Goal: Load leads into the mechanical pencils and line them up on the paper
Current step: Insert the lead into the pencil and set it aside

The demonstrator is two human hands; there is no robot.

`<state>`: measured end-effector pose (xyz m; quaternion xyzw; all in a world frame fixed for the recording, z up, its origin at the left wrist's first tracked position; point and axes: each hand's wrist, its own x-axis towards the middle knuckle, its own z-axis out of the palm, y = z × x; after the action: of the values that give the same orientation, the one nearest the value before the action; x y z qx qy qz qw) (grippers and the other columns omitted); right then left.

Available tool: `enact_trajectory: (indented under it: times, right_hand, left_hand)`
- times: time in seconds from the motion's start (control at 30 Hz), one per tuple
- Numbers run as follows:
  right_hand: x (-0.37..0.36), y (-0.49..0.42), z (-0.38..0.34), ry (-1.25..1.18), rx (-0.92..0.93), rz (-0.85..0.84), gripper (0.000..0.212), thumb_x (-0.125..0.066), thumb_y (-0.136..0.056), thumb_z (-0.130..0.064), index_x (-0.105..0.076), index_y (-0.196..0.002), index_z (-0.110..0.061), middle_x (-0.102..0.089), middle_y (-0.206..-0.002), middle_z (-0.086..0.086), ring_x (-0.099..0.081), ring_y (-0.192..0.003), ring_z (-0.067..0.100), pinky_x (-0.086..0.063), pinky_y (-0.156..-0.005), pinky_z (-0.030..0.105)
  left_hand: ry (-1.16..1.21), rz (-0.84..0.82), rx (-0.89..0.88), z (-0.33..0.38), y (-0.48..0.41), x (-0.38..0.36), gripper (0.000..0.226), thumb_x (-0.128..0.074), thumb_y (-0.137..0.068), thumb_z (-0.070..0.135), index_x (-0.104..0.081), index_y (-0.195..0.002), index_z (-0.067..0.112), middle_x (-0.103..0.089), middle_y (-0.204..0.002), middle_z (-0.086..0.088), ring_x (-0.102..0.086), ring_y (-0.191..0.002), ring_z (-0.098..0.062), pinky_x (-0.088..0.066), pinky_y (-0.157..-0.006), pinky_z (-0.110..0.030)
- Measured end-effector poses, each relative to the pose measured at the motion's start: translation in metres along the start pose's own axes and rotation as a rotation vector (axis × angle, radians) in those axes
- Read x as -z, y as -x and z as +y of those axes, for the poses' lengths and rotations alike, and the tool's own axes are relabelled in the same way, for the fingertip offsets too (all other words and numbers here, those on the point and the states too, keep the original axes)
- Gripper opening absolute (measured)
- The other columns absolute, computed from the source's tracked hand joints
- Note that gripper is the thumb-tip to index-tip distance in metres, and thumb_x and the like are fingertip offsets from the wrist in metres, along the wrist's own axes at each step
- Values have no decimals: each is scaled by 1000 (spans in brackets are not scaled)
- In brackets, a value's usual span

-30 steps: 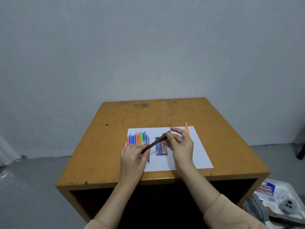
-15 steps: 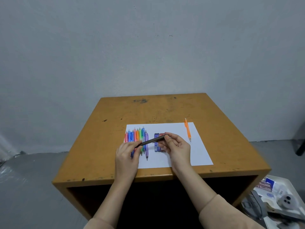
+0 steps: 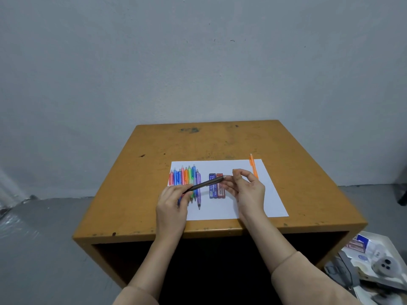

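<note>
My left hand [image 3: 174, 203] grips the tip end of a slim dark matte pencil [image 3: 207, 183]. My right hand [image 3: 248, 192] pinches its cap end, just above the white paper [image 3: 220, 211]. I'd say loading is mid-step. At 9 o'clock lies a bunch of glossy translucent coloured pencils [image 3: 187, 180], likely unloaded. Two flat lead cases [image 3: 217, 186] sit mid-sheet. An orange pencil [image 3: 253, 167] at 2 o'clock looks done. The table [image 3: 209, 142] is scuffed wood.

On the white paper [image 3: 220, 208], left-end pencils [image 3: 187, 177] run red, blue, orange, green, purple; mid-sheet lead cases [image 3: 217, 192] are blue and red; far-right pencil [image 3: 252, 166] orange.
</note>
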<state>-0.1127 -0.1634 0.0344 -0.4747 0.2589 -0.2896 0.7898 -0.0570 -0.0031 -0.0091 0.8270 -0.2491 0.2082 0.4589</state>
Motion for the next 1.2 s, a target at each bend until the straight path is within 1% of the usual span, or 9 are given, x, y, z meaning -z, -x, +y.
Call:
enact_trajectory:
  times: [0.1,0.2,0.33,0.47,0.63,0.77,0.93,1.1,1.2]
  right_hand:
    - [8,-13,1,109,126,-29,4,-60,-92,-9,-63,-90,-7,-72,-77,13,-71,-69,20,-58,-66,24]
    - [18,-30,3,465,261,-34,4,-66,-89,-12,-68,-86,-11,-70,-78,6,-68,-69,13,-54,-70,26]
    - [20,-42,5,913,277,-101,10,-68,-87,-16,-74,-93,-10,-66,-83,-4,-58,-76,5,-41,-64,7]
    - [16,-45,6,1102,319,-153,13,-68,-87,-18,-75,-94,-9,-60,-81,-5,-51,-69,2,-38,-63,13]
    - [13,-48,7,1179,357,-177,15,-67,-88,-16,-75,-97,-7,-47,-72,-16,-45,-66,0,-31,-55,9]
    - [12,-49,8,1211,345,-181,18,-66,-89,-18,-74,-101,-7,-61,-92,1,-44,-68,2,-29,-54,9]
    - [9,-51,12,1234,319,-160,19,-67,-88,-21,-74,-102,-10,-62,-102,5,-46,-77,5,-27,-56,9]
    - [6,-48,14,1200,305,-152,22,-72,-84,-25,-75,-101,-13,-63,-104,3,-47,-85,5,-37,-72,21]
    - [4,-46,13,1174,283,-155,25,-74,-82,-27,-75,-103,-13,-64,-104,3,-46,-87,5,-37,-71,22]
  left_hand:
    - [18,17,19,0,0,1,22,-68,-85,9,-72,-106,14,-64,-98,11,-53,-95,-6,-38,-74,-5]
    - [24,19,43,-2,1,1,22,-68,-86,12,-71,-107,14,-63,-99,12,-53,-97,-5,-38,-72,-4]
    - [43,64,41,-3,1,1,20,-67,-85,10,-72,-105,11,-66,-98,6,-51,-95,-2,-38,-71,-2]
    - [67,71,76,-2,2,2,25,-62,-86,22,-70,-107,11,-61,-99,11,-54,-99,-5,-40,-68,-2]
    - [70,82,85,-3,2,2,22,-66,-85,14,-71,-107,12,-64,-99,8,-53,-96,-2,-39,-71,1]
    - [69,73,113,-1,2,3,24,-65,-86,18,-70,-109,13,-61,-100,12,-53,-96,-1,-40,-68,0]
    - [64,72,135,1,2,4,25,-66,-86,17,-69,-110,13,-59,-101,13,-50,-96,12,-39,-64,-1]
    - [53,71,120,1,2,4,25,-66,-86,16,-70,-110,13,-66,-104,4,-52,-95,1,-39,-66,-3]
    - [58,71,111,2,2,5,25,-65,-85,16,-70,-110,10,-67,-104,0,-53,-94,-1,-39,-67,1]
